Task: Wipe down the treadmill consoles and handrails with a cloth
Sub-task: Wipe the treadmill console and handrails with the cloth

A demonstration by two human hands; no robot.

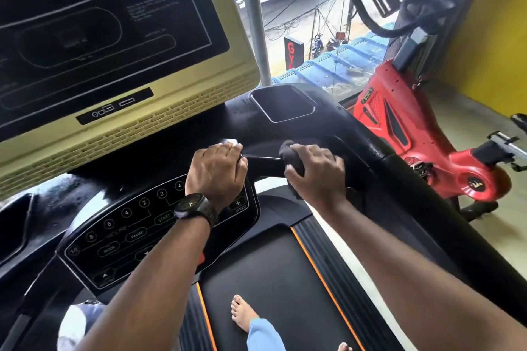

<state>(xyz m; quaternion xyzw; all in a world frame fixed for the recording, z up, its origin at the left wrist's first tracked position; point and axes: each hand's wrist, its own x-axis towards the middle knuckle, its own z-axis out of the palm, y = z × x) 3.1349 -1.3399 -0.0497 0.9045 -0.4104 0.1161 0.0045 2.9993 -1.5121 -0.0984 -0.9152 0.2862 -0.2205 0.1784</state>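
A gym floor beside a window over a wet street fills the right of the frame, with a red exercise bike [399, 128] at the right edge and a treadmill's beige-framed screen [99, 23] in the upper left above its black button console [128, 234]. At centre, the left hand [216, 171], a watch [194, 206] on its wrist, curls its fingers over the black handrail [265, 164]. Just right of it, the right hand [316, 171] grips a dark cloth [292, 157] wrapped against the same rail, above the belt [271, 279] at bottom centre.
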